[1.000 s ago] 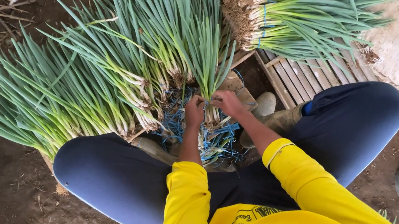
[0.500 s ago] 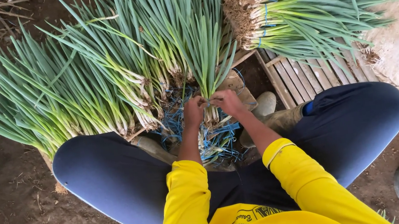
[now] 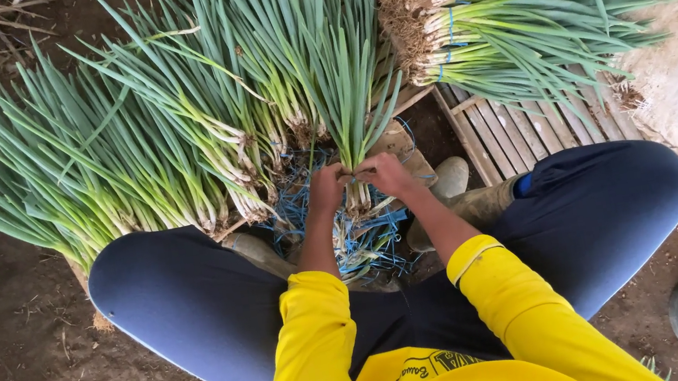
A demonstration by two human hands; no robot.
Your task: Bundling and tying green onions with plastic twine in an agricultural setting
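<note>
Head view: the left hand [image 3: 326, 189] and right hand [image 3: 384, 174] meet around a bunch of green onions [image 3: 350, 100] — both closed on its lower stalks, above a tangle of blue string [image 3: 364, 240] between the knees.

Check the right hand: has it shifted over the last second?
No. The right hand stays clamped on the base of the green onion bunch, same spot relative to the wooden pallet slats beside it. Left hand likewise.
</note>
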